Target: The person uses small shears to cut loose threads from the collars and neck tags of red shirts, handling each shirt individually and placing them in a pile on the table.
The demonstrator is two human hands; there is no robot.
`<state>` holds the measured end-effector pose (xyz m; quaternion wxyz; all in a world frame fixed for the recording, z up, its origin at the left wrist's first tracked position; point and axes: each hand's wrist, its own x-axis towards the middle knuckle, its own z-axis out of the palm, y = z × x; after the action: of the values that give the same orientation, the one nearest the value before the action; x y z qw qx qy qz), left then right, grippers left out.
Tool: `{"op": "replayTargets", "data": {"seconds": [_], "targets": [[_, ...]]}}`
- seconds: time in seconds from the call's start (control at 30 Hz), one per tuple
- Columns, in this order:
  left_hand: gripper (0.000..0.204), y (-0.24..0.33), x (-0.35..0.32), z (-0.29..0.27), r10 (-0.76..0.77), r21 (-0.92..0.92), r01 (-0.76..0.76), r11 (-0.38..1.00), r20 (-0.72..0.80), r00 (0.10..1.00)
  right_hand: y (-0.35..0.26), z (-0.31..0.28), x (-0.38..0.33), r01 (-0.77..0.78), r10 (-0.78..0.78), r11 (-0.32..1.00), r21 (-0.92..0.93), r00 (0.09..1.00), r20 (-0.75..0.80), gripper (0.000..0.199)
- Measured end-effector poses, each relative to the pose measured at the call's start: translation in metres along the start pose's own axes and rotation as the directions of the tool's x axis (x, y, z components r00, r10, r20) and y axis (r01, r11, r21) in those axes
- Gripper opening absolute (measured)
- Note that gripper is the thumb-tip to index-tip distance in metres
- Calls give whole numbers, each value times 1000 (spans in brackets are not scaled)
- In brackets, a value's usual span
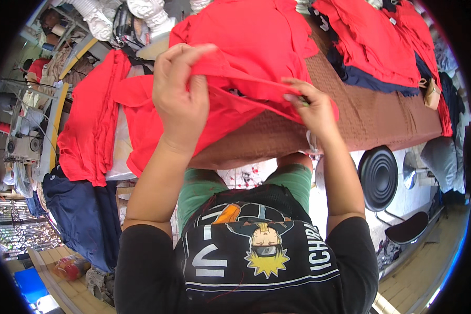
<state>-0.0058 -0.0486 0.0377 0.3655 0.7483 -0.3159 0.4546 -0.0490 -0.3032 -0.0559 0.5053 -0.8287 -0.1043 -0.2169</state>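
A red garment (246,36), apparently a shirt, is spread over the brown-covered table in front of me. My left hand (180,94) is raised over its near side, closed with fingers and thumb pinching the edge of the red cloth. My right hand (315,107) is closed at the other end of that edge. Between them the edge is stretched in a loose band with a gap under it. A small dark object with a bit of yellow-green shows in the right fingers, too small to name. The garment's lower part drapes toward the table's near edge.
A stack of red and navy garments (374,47) lies at the far right of the brown cloth (350,112). More red garments (91,120) hang at the left, above navy cloth (86,214). A round black stool (379,178) stands at right. White thread cones (152,18) stand behind.
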Motion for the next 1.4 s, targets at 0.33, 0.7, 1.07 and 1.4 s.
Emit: {"op": "replayTargets", "data": {"seconds": [0.33,0.7,1.07,1.4], "targets": [[20,-28,-45,-13,-248,-434,898,-72,880,406,22,-86,-1,-260,343,879,399,927,-151,16],[26,-4,-62,0,-290,-308,929,206,887,358,-17,-46,12,-204,129,918,-341,965,-230,15],[23,18,-60,3,-288,-291,955,65,911,297,-79,18,-16,-96,78,983,154,990,118,7],[20,15,-67,0,-313,-312,944,-110,912,265,-107,-16,-23,-6,30,994,-109,974,223,17]]}}
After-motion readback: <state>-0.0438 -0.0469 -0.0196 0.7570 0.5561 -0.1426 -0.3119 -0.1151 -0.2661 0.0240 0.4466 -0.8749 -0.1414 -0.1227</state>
